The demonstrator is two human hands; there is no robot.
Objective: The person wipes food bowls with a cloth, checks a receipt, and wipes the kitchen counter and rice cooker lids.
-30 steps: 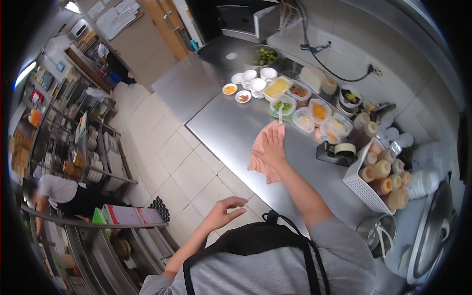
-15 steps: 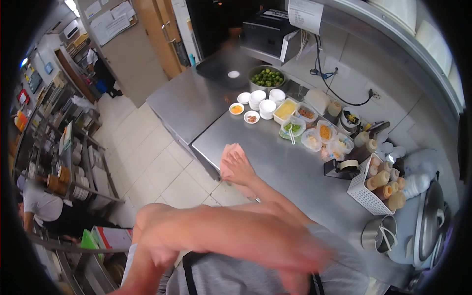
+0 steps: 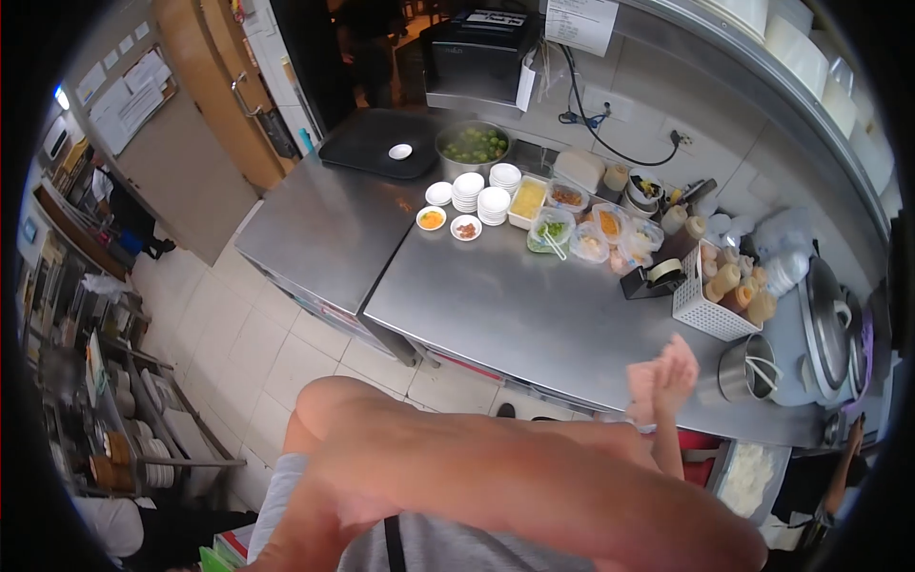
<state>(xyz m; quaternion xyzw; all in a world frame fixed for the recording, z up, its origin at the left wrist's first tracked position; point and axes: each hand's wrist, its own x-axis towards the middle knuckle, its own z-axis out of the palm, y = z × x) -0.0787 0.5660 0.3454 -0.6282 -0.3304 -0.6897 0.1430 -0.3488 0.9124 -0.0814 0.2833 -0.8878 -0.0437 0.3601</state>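
Observation:
My right hand [image 3: 679, 367] is raised above the right part of the steel counter [image 3: 534, 315], its fingers closed round a pinkish cloth [image 3: 642, 383]. My left forearm [image 3: 496, 467] lies bent across the bottom of the view, very close to the camera. Its far end is smeared at the lower right, and the fingers of the left hand are hidden. Nearest to the right hand are a steel pot [image 3: 736, 372] with white handles and a white basket [image 3: 703, 310] of sauce bottles.
Along the wall stand a tape dispenser [image 3: 648, 278], tubs of toppings [image 3: 569, 197], stacked white dishes [image 3: 493, 203], a pot of green fruit [image 3: 474, 148] and a black tray [image 3: 376, 153]. Shelving [image 3: 143, 419] is at left. Other people appear at the edges.
My right hand has moved with the cloth from the counter's front left part to the right and is lifted. My left forearm reaches further right. The view has shifted.

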